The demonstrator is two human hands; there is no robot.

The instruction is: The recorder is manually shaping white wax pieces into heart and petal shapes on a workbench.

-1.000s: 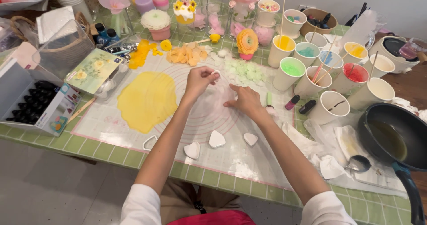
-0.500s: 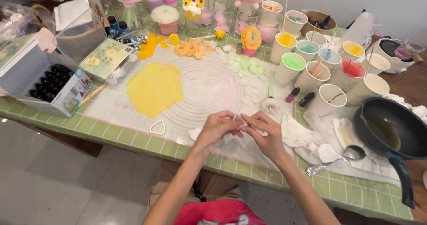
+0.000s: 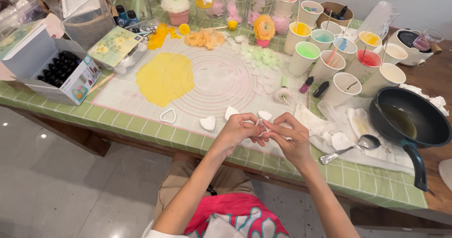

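A small white petal-shaped piece (image 3: 260, 123) is pinched between the left hand (image 3: 238, 132) and right hand (image 3: 291, 138), both closed on it above the worktop's (image 3: 141, 125) near edge; it is probably wax. Shaping appears to be in hand, and gentle fingertip pressure is called for next. Paper cups (image 3: 329, 54) behind hold coloured liquids; a dark pan (image 3: 414, 120) holds yellowish liquid.

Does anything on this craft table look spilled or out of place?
A metal spoon lies on crumpled, yellow-stained white paper towels beside the black pan. The irregular yellow sheet on the white mat looks poured deliberately.
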